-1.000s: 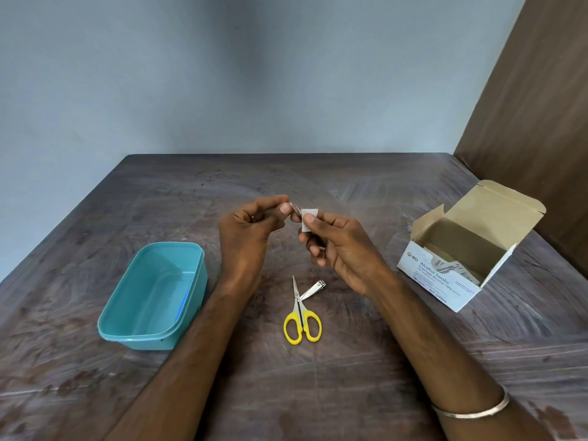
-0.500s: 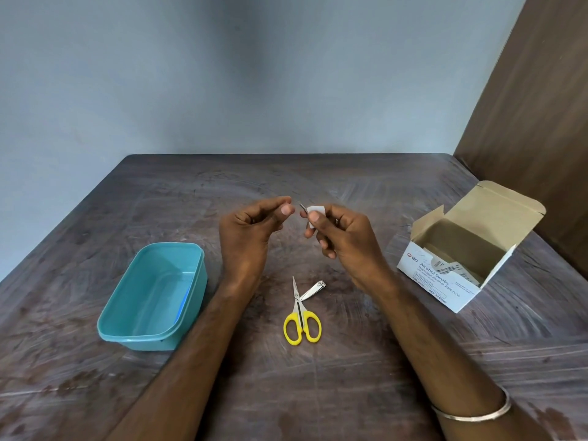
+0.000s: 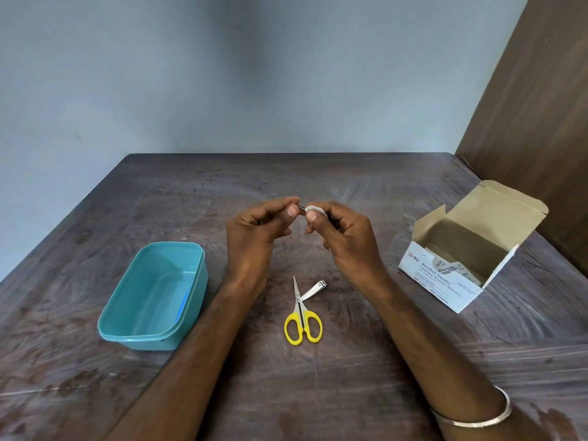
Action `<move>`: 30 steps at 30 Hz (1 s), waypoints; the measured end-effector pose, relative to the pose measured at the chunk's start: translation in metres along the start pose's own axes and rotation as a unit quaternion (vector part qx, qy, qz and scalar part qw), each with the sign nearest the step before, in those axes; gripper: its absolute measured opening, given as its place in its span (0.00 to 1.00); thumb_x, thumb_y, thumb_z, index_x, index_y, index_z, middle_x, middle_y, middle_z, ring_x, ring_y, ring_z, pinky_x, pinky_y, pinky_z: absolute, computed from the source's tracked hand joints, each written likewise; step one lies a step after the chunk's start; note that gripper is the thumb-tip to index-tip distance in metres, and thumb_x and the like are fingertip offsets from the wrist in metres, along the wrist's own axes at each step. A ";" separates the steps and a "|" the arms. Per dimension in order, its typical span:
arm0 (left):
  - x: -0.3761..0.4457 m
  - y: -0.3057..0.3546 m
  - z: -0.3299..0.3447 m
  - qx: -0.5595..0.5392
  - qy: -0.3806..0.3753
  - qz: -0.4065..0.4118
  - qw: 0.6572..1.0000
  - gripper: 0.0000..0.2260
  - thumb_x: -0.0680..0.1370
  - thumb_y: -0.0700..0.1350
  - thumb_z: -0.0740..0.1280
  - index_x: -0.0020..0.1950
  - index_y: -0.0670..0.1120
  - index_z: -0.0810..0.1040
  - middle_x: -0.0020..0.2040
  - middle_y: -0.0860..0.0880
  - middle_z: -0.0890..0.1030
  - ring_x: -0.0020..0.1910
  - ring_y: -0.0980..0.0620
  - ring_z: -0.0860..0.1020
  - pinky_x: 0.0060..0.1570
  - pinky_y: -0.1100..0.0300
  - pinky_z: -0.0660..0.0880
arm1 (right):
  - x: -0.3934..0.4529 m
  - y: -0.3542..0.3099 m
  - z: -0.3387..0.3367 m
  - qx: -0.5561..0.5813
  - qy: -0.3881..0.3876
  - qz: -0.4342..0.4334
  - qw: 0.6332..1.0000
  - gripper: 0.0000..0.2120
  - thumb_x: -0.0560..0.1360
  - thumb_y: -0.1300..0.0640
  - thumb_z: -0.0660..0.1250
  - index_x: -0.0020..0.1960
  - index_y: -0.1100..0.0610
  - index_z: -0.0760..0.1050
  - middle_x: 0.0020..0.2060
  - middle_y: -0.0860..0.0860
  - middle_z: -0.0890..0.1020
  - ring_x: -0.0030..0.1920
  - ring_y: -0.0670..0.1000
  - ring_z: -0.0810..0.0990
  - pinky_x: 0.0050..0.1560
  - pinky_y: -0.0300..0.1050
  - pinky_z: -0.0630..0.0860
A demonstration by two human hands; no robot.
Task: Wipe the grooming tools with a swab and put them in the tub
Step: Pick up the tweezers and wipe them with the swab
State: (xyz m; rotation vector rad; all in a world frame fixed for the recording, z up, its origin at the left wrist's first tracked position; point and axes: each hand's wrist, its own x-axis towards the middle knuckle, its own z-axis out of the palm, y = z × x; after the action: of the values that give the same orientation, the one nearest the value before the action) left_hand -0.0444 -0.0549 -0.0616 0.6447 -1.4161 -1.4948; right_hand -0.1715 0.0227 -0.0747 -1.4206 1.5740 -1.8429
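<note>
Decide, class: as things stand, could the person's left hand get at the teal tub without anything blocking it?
Probably yes. The teal tub sits open on the table just outside the left hand, with bare tabletop between them. But that hand is pinching a thin metal tool, so it is not free.

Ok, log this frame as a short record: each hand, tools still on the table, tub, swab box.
left hand: pinches a thin metal tool, type unclear
right hand: holds white swab at the tool's tip
on table: yellow-handled scissors, nail clipper touching them
tub: teal, no tools inside
swab box: open, packets inside
</note>
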 end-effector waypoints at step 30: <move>0.000 0.001 0.000 0.017 -0.022 -0.007 1.000 0.05 0.73 0.40 0.74 0.48 0.46 0.85 0.47 0.48 0.86 0.48 0.51 0.83 0.46 0.51 0.79 | -0.002 0.002 0.000 -0.069 0.001 -0.012 0.998 0.06 0.80 0.57 0.67 0.53 0.55 0.82 0.38 0.47 0.83 0.37 0.41 0.79 0.38 0.34 0.71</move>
State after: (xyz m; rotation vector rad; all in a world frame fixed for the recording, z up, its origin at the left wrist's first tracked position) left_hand -0.0440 -0.0551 -0.0608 0.6469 -1.4757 -1.5075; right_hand -0.1711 0.0235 -0.0774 -1.5018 1.7212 -1.7809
